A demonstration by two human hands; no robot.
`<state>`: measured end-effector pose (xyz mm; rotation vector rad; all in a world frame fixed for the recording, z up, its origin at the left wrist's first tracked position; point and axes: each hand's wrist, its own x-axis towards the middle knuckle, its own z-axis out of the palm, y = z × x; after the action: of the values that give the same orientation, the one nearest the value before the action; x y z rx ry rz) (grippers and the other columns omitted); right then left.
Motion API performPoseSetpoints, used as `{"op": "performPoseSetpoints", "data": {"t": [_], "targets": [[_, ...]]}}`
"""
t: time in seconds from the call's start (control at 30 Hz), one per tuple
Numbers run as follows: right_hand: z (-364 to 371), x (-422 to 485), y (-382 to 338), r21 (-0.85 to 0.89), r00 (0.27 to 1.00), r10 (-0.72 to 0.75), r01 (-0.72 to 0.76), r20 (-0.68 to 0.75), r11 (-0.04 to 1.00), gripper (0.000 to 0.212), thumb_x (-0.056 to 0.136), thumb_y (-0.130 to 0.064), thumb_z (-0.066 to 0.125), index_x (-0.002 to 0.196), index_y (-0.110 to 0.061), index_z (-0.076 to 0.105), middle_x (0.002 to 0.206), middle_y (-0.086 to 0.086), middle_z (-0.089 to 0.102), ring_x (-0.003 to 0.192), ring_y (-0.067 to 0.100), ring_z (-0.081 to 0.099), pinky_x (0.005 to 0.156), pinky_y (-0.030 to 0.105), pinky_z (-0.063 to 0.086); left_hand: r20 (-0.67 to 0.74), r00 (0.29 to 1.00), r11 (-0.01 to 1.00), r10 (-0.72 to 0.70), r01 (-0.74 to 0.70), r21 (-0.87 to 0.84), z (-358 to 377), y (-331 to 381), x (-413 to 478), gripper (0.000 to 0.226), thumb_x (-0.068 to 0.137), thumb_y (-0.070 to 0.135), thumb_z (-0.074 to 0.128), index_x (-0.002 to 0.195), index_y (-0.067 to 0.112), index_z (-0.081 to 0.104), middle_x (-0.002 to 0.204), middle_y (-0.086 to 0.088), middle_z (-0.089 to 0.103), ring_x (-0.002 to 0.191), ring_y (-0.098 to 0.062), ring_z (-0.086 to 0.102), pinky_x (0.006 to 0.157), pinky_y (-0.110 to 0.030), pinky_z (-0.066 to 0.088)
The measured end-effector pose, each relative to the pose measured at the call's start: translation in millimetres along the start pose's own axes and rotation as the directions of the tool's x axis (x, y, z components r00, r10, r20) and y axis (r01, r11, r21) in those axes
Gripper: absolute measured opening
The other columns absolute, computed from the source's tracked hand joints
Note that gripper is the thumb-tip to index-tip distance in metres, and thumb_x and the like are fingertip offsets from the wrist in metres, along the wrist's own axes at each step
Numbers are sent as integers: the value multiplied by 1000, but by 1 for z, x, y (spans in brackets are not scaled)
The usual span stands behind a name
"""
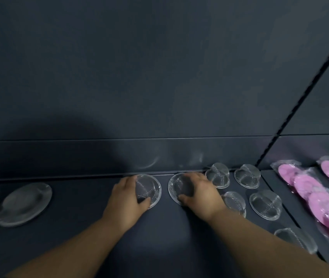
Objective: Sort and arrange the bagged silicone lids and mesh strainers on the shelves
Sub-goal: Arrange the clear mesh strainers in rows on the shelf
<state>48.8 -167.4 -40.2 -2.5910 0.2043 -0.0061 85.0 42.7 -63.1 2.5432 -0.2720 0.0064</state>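
Gripping a strainer (148,190) with the left hand (126,197), with thumb and fingers curled round its rim. Gripping a second strainer (174,186) just beside it with the right hand (201,193), with fingers curled over the mesh. Both low on a dark shelf (79,227), near its back edge. To the right, five more strainers (265,204) in loose rows. Further right, bagged pink lids (316,197). Well to the left, two clear lids (24,204).
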Motion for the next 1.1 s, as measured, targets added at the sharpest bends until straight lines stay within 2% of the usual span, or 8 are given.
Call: {"op": "performPoseSetpoints", "data": {"t": [0.17, 0.37, 0.53, 0.7, 0.83, 0.97, 1.1], "targets": [[4, 6, 2, -16, 1000, -16, 16, 7, 1000, 62, 79, -27, 72, 135, -23, 44, 139, -2, 44, 129, 14, 41, 104, 14, 24, -8, 1000, 1000, 12, -12, 6, 3, -2, 6, 76, 81, 42, 64, 144, 15, 31, 143, -1, 36, 130, -20, 33, 108, -26, 28], [11, 7, -3, -23, 1000, -11, 11, 2, 1000, 62, 78, -32, 72, 133, -26, 44, 139, -2, 45, 128, 16, 42, 108, 26, 33, -3, 1000, 1000, 24, -24, -2, 5, -3, 8, 77, 82, 41, 64, 145, 15, 30, 147, -1, 34, 134, -20, 30, 111, -26, 25], [11, 8, -3, -19, 1000, 0, 0, -3, 1000, 62, 79, -33, 70, 135, -26, 43, 140, -1, 43, 129, 18, 42, 108, 30, 35, -1, 999, 999, 50, -50, -20, 6, 0, 9, 75, 83, 39, 64, 145, 16, 28, 148, 1, 30, 135, -18, 30, 110, -24, 23], [9, -2, -5, -48, 997, -67, 66, -38, 997, 60, 81, -35, 68, 135, -26, 43, 145, -2, 38, 135, 17, 33, 113, 26, 26, -68, 996, 997, 57, -60, -45, 2, -1, -6, 70, 84, 33, 65, 143, 17, 33, 147, 1, 33, 133, -18, 33, 108, -22, 23], [7, -19, -21, -92, 979, -201, 197, -38, 976, 57, 80, -40, 66, 132, -27, 46, 141, -6, 40, 133, 17, 35, 112, 26, 28, -82, 997, 999, 12, -15, -41, -10, -11, -37, 71, 83, 40, 63, 144, 21, 32, 148, 1, 31, 135, -17, 31, 113, -27, 25], [15, -40, -47, -126, 944, -314, 325, 103, 937, 60, 85, -46, 60, 138, -29, 39, 145, -7, 35, 138, 16, 30, 112, 26, 27, -87, 991, 988, -101, 110, 109, -32, -36, -79, 74, 88, 49, 53, 148, 19, 21, 155, 0, 18, 142, -15, 16, 117, -25, 14], [29, -61, -79, -103, 910, -364, 389, 198, 916, 66, 84, -53, 58, 141, -30, 34, 146, -7, 35, 135, 15, 34, 111, 27, 31, -145, 970, 944, -197, 228, 239, -72, -67, -117, 73, 90, 52, 48, 149, 19, 19, 156, -1, 16, 143, -17, 15, 117, -27, 14]]}}
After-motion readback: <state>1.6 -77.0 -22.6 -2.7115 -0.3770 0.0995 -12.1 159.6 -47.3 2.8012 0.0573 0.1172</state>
